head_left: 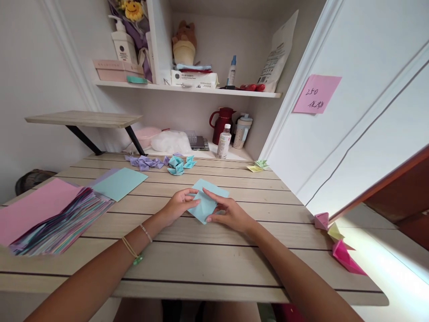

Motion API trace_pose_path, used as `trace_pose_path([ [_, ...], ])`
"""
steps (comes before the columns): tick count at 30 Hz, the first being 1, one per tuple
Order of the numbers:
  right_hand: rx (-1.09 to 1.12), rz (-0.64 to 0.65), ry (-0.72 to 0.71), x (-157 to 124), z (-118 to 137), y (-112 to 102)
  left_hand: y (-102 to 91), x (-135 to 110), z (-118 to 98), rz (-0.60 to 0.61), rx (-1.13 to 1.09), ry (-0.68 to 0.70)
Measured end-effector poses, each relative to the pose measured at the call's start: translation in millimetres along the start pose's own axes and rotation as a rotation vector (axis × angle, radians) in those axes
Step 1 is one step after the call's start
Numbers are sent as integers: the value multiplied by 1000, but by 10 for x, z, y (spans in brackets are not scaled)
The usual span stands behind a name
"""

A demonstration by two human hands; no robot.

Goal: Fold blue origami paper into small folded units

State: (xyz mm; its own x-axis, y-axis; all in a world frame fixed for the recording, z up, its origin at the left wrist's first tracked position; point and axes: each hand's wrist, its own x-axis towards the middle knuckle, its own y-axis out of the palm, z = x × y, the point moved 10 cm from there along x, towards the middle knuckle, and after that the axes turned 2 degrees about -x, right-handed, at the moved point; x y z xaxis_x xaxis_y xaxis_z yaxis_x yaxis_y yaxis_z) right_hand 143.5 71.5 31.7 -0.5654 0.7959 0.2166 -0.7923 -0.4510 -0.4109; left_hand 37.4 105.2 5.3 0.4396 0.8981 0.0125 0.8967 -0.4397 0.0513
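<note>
A light blue sheet of origami paper point(208, 206), partly folded with creases showing, is held just above or on the table between both hands. My left hand point(181, 203) pinches its left edge between thumb and fingers. On the other side, my right hand point(229, 210) grips the right edge, index finger stretched over the top and thumb near the lower corner. Whether the paper touches the wood cannot be seen. Beyond it lie folded blue paper pieces point(176, 165) and a row of purple ones point(145, 162).
At left rests a thick stack of coloured paper point(67, 223), with flat blue sheets point(121, 184) beside it. Folded green and yellow pieces point(259, 165) lie far right; pink ones point(346, 257) sit by the right edge. A bottle point(224, 142) stands at the back, near a small raised shelf point(83, 118).
</note>
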Motion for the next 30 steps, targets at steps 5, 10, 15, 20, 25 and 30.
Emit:
trace_pose_path([
  [5,-23,-69,-49,14,1,-84,8,-17,-44,5,-56,41],
  [10,18,-142,39,7,-107,-149,4,-3,-54,-3,43,60],
  [15,80,-168,116,-13,-217,-156,57,-17,-53,54,27,26],
  [20,169,-170,112,-16,-212,-162,84,-33,-77,99,-34,18],
  [25,141,-252,59,-18,-144,-251,65,-12,-43,109,-55,26],
  [30,142,-348,8,-35,-119,-362,-2,1,-39,60,-58,59],
])
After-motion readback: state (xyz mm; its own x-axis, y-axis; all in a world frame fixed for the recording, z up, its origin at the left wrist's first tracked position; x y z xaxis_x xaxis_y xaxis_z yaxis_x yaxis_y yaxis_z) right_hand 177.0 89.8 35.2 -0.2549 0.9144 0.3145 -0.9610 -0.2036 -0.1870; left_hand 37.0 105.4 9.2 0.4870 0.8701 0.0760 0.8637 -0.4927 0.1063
